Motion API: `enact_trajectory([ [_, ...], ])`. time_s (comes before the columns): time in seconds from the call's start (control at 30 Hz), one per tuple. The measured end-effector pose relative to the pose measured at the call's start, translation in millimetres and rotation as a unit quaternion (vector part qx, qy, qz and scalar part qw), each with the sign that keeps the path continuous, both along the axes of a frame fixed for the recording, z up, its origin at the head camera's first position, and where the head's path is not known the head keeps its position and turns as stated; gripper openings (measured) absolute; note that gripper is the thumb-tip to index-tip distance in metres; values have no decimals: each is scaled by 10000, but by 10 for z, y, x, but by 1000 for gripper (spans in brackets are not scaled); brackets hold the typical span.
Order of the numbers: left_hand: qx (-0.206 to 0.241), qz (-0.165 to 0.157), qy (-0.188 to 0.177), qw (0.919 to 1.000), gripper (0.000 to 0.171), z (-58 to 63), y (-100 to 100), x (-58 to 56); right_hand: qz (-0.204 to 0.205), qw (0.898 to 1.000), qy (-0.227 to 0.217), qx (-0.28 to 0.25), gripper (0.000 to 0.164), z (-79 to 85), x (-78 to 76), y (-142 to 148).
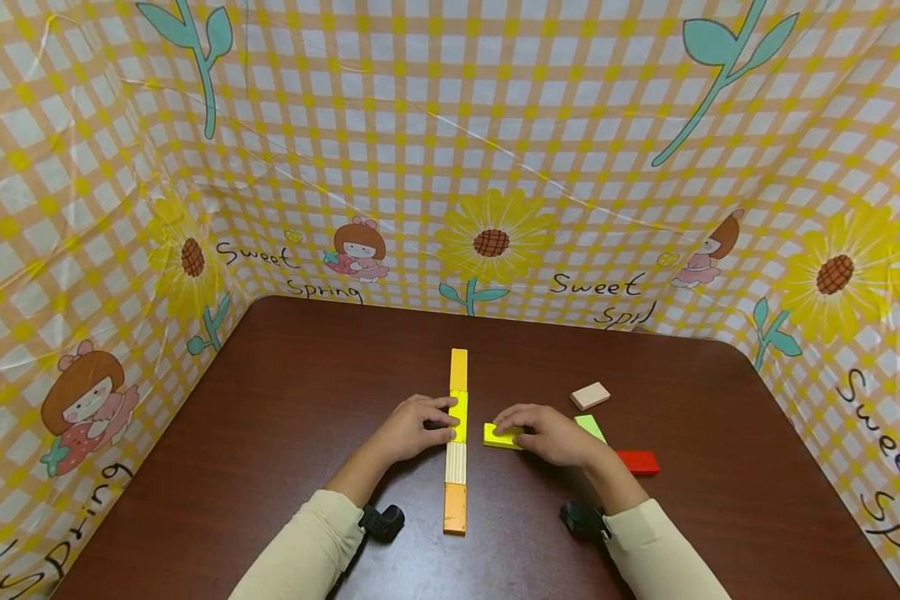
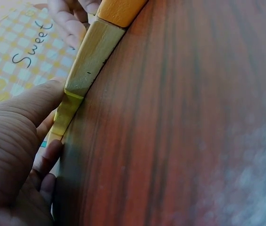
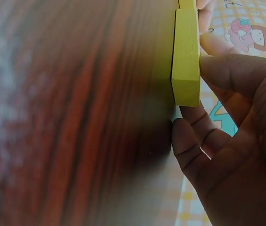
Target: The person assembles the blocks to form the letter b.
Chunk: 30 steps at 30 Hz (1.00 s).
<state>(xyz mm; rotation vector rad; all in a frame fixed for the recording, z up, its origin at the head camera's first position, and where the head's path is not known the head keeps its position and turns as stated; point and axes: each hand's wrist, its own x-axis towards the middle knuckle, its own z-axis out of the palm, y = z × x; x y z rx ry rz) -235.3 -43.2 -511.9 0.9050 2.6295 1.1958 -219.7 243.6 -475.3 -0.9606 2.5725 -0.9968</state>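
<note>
A straight row of blocks runs away from the person on the dark table: an orange block (image 1: 454, 508), a pale ribbed block (image 1: 456, 464), a bright yellow block (image 1: 462, 410) and an amber block (image 1: 459, 369). From the left side, my left hand (image 1: 408, 427) rests its fingertips and thumb on the bright yellow one; the left wrist view has the thumb beside its joint with the pale block (image 2: 93, 56). Right of the row, my right hand (image 1: 551, 435) holds another yellow block (image 3: 187, 47) between thumb and fingers, lying crosswise to the row, a gap between them in the head view.
Beyond the right hand lie a pale wooden block (image 1: 590, 396), a light green block (image 1: 589, 428) partly hidden by the hand, and a red block (image 1: 639, 462) behind the wrist. A checked cloth (image 1: 390, 150) with sunflowers walls the table's back and sides.
</note>
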Motion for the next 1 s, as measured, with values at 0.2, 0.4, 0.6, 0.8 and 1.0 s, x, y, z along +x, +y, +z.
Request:
enact_trajectory([
  [0.2, 14, -5, -38, 10000, 24, 15, 2, 4, 91, 9999, -4, 59, 32, 1, -7, -57],
  [0.4, 29, 20, -60, 10000, 24, -4, 1, -8, 224, 9996, -158, 101, 36, 15, 0, -115],
  [0.6, 49, 43, -87, 9999, 24, 6, 0, 0, 352, 9991, -211, 74, 38, 11, 2, -161],
  [0.8, 66, 34, -86, 9999, 24, 0, -5, -3, 450, 9988, -183, 24, 38, 11, 15, -199],
  [1.0, 67, 37, -117, 9999, 24, -4, -3, -6, 451, 9987, -212, 44, 38, 11, 23, -224],
])
